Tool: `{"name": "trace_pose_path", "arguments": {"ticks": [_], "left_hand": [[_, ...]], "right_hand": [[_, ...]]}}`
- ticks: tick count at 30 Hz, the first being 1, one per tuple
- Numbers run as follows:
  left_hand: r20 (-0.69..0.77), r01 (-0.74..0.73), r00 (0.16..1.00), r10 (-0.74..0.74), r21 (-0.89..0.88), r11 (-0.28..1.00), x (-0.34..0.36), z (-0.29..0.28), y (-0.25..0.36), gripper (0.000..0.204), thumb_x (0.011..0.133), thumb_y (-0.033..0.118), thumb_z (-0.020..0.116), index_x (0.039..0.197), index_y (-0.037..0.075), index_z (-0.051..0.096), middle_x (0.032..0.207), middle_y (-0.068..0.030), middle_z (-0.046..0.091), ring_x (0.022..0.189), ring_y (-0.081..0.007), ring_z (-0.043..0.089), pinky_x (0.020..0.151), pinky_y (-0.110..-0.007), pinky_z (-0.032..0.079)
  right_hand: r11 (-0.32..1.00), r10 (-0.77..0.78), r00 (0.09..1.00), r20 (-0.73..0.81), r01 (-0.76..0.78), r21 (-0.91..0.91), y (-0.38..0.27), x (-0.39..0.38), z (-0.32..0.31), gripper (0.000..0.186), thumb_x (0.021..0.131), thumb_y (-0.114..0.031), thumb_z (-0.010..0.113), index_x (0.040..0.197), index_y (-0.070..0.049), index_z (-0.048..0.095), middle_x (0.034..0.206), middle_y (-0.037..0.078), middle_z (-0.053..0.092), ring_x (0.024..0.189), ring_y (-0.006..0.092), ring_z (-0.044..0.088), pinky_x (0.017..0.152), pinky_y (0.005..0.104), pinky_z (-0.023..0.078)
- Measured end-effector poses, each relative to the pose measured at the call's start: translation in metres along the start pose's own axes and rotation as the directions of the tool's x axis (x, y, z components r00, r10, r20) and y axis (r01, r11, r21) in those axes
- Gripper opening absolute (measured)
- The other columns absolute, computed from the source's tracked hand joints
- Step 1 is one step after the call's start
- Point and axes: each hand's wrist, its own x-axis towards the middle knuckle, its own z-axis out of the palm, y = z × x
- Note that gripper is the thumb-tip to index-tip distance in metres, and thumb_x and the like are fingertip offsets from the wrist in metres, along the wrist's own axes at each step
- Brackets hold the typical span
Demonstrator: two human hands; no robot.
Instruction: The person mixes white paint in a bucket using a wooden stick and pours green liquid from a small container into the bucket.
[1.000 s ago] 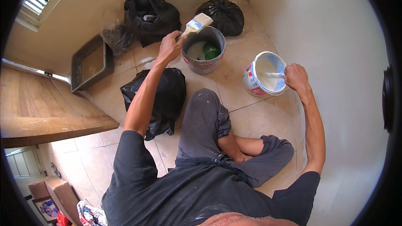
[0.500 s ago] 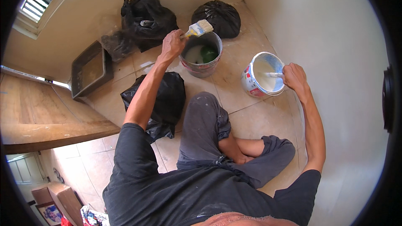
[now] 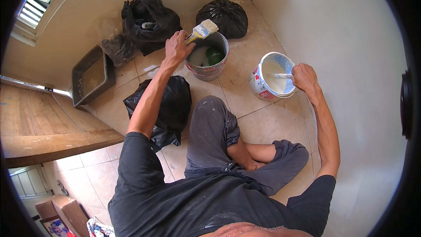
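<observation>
Left hand (image 3: 176, 47) holds paintbrush (image 3: 201, 31), bristles pointing up-right.

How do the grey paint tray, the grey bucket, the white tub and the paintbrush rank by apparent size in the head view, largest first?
1. Grey paint tray.
2. Grey bucket and white tub: they look alike, so no order between them.
3. Paintbrush, held in the left hand.

Person in dark work clothes
A black short-sleeved T-shirt (image 3: 184, 202) flecked with pale dust, dark grey trousers (image 3: 215, 136) spotted with paint and rolled up at the legs; forearms and hands bare
</observation>
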Motion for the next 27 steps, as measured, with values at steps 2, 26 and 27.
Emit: {"name": "trace_pose_path", "arguments": {"ticks": [2,26,27], "left_hand": [[-0.070,-0.027,0.997,0.034,0.097,0.995,-0.004,-0.005,0.008,0.035,0.072,0.029,0.075,0.092,0.004,0.062,0.094,-0.0126,0.060,0.092,-0.0319,0.060,0.075,-0.043,0.044],[0.687,0.233,0.625,-0.370,0.288,0.929,0.018,0.112,0.015,0.031,0.081,0.018,0.058,0.103,-0.001,0.070,0.116,-0.0218,0.065,0.111,-0.0319,0.063,0.090,-0.042,0.052],[0.669,0.255,0.650,-0.362,0.257,0.932,0.016,0.109,0.010,0.031,0.082,0.018,0.058,0.104,-0.001,0.070,0.116,-0.0224,0.065,0.111,-0.0322,0.063,0.090,-0.042,0.052]], "right_hand": [[1.000,-0.001,1.000,-0.003,0.001,0.014,-0.001,0.000,0.001,0.005,0.063,-0.002,0.062,0.063,0.002,0.058,0.067,0.022,0.058,0.068,0.0406,0.060,0.062,0.0479,0.049],[0.999,0.024,0.999,0.021,-0.024,0.020,0.006,-0.005,-0.002,0.009,0.062,-0.002,0.064,0.062,0.000,0.056,0.067,0.021,0.059,0.068,0.0395,0.061,0.062,0.0476,0.050],[1.000,0.018,0.999,0.037,-0.019,0.023,0.004,-0.004,-0.004,0.008,0.062,-0.002,0.064,0.062,0.000,0.056,0.067,0.021,0.058,0.068,0.0396,0.061,0.062,0.0476,0.050]]}}
